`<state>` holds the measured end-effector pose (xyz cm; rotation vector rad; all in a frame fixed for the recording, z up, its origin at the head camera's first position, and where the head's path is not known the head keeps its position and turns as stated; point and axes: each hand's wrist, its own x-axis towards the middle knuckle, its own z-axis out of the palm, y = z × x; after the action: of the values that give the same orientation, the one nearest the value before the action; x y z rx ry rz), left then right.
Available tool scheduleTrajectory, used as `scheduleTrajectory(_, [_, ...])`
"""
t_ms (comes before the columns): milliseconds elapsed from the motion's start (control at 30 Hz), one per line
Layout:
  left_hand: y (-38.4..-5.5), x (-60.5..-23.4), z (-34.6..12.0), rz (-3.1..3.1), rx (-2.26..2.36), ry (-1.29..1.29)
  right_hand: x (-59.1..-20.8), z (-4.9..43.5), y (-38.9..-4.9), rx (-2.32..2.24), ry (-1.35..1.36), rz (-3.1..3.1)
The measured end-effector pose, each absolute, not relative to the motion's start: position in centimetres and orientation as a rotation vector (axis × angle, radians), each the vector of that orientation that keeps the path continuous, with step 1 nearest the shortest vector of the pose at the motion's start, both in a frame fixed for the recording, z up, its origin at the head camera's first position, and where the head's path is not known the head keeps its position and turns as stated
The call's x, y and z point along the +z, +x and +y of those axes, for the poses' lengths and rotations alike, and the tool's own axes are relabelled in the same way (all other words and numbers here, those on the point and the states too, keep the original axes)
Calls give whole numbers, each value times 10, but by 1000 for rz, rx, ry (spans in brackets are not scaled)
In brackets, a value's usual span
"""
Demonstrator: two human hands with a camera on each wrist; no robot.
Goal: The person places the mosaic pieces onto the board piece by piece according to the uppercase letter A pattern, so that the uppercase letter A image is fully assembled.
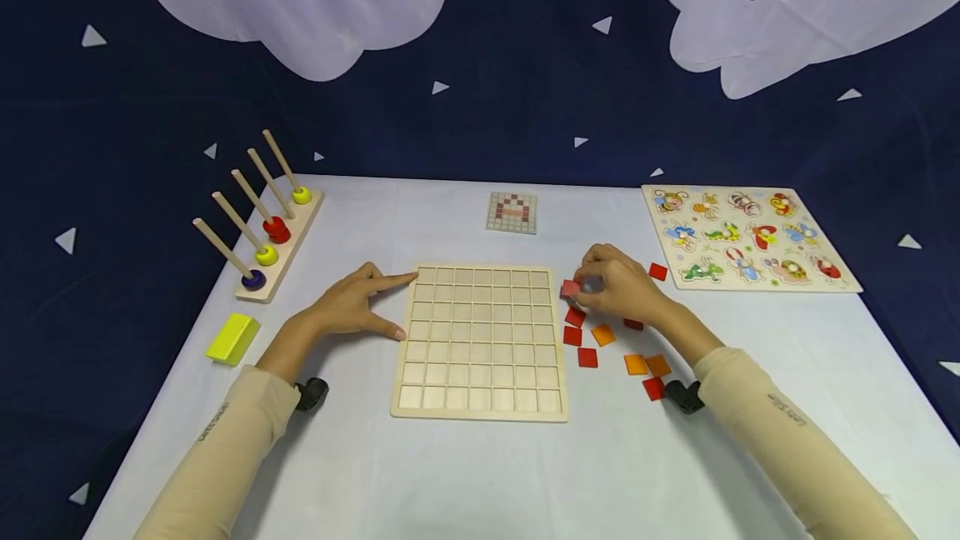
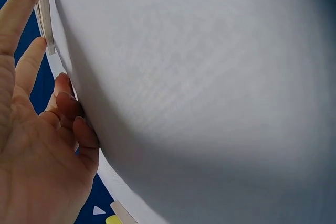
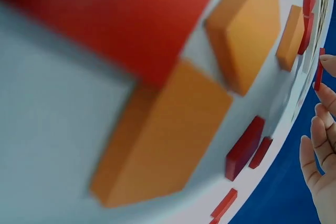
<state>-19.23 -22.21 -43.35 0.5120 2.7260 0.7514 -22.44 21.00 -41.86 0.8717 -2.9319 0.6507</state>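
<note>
A wooden grid board [image 1: 481, 417] lies flat on the table, its square compartments bare. My left hand [image 1: 352, 302] is at its left side; the outstretched index finger and thumb touch that edge, while the other fingers are bent toward the palm in the left wrist view. My right hand [image 1: 618, 283] pinches a red square tile [image 1: 570, 288] between thumb and fingers, just beyond the board's right edge. In the right wrist view the held tile stands on edge. Around that hand lie several loose red tiles [image 1: 587, 357] and orange tiles [image 1: 635, 365].
A small pattern card [image 1: 512, 213] lies behind the board. At the left stand a peg stacker [image 1: 281, 255] with coloured rings and a yellow block [image 1: 233, 338]. An insect puzzle board [image 1: 757, 238] lies at the back right.
</note>
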Motion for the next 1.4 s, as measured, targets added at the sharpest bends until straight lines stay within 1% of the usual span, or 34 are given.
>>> scheduleTrajectory(367, [-194,-432,-224,2724,754,495,-412,174,-231,685,1004,-2879])
scheduleTrajectory(833, [-193,-434,-225,2718,762,474,-415,128,-241,677,1153,-2828])
scheduleTrajectory(1400, [-194,-427,-219,2684,706,452,-416,96,-249,606,1151,-2839])
